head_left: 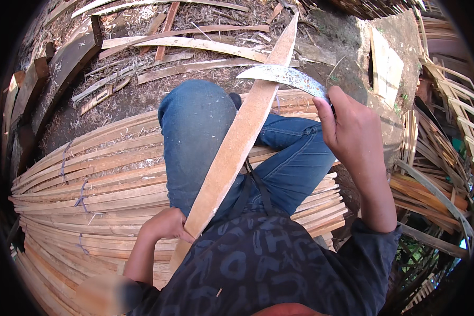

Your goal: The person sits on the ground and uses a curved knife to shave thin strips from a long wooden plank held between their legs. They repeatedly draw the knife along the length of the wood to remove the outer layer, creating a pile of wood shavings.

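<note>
A long wooden plank (230,146) with a tapered far end slants across my lap, from under my left side up past my knees. My left hand (167,225) is closed around its near part, by my left hip. In my right hand (351,124) is a sickle (282,75) with a curved, speckled metal blade. The blade lies across the upper part of the plank, its tip pointing left; whether it touches the wood I cannot tell. My fingers hide the sickle's handle.
Bundles of thin wooden slats (97,184), tied with cord, lie beneath me and to the left. Loose strips (195,46) and shavings cover the ground ahead. Dark thick boards (63,84) stand at the far left. A pale wood piece (386,66) and heaped offcuts (432,147) lie at right.
</note>
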A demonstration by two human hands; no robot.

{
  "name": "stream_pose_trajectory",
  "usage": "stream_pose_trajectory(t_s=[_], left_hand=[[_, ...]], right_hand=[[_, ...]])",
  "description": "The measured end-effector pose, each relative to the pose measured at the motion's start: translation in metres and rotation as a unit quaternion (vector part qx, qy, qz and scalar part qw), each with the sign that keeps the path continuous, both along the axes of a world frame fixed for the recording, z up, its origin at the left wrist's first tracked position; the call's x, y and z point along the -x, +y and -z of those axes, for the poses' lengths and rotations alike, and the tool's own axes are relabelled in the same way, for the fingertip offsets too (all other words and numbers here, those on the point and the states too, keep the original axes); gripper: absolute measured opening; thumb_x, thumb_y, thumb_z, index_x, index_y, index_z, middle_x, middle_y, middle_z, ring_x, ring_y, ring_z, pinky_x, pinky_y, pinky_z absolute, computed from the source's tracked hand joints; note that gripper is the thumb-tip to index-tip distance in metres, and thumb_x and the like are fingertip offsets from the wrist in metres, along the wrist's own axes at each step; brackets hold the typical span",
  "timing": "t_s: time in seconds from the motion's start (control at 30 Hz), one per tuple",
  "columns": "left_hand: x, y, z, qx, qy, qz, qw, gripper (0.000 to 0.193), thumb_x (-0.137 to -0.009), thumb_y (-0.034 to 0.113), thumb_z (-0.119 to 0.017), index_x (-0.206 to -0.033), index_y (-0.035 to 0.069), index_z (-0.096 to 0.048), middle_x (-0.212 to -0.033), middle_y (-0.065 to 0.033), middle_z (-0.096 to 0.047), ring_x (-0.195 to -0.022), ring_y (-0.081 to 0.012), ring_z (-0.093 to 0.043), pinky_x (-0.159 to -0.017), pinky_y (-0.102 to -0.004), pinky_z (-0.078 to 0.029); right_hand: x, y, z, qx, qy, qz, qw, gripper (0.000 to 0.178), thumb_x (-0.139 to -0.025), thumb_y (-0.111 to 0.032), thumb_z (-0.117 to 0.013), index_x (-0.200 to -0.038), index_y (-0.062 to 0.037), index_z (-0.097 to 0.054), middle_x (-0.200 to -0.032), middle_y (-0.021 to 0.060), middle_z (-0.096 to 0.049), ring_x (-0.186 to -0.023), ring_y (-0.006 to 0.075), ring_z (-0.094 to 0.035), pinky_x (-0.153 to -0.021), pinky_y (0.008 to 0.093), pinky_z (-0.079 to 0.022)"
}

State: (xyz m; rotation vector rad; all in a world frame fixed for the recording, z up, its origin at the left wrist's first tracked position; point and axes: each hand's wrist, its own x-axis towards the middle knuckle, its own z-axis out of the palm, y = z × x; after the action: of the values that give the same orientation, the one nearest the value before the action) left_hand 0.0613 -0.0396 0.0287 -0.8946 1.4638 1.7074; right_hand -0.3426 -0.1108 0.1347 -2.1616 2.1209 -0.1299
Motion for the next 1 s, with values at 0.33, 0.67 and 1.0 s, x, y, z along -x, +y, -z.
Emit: stream_pose_trajectory(t_s=[0.33,0.67,1.0], left_hand=[[-0.004,-0.004,0.006,0.014,0.039,0.014,0.999,0.060,-0.056,0.052,-0.086,-0.062,-0.004,-0.064,-0.055,-0.0189,-0.054,-0.052,-0.0334,-0.053,-0.056,-0.0381,-0.044],[-0.002,-0.013,0.011,0.003,0.071,0.049,0.996,0.052,-0.058,0.050,-0.086,-0.073,0.003,-0.073,-0.059,-0.0185,-0.060,-0.055,-0.0319,-0.060,-0.056,-0.0368,-0.046],[-0.005,-0.013,0.014,0.009,0.087,0.075,0.993,0.055,-0.060,0.052,-0.085,-0.067,0.000,-0.069,-0.057,-0.0190,-0.058,-0.053,-0.0334,-0.057,-0.055,-0.0376,-0.045]], right_hand=[[0.012,-0.009,-0.004,-0.031,0.088,-0.035,0.995,0.035,-0.093,-0.035,-0.060,-0.075,-0.0075,-0.050,-0.060,0.0109,-0.057,-0.051,0.0312,-0.060,-0.045,0.0398,-0.045],[0.023,-0.023,-0.007,-0.006,0.165,-0.062,0.984,0.038,-0.089,-0.042,-0.063,-0.075,-0.0084,-0.052,-0.059,0.0081,-0.054,-0.053,0.0274,-0.060,-0.045,0.0373,-0.045],[0.147,-0.052,-0.052,0.046,0.237,0.198,0.950,0.045,-0.101,-0.043,-0.041,-0.093,-0.0050,-0.063,-0.075,0.0202,-0.064,-0.076,0.0413,-0.062,-0.064,0.0489,-0.046]])
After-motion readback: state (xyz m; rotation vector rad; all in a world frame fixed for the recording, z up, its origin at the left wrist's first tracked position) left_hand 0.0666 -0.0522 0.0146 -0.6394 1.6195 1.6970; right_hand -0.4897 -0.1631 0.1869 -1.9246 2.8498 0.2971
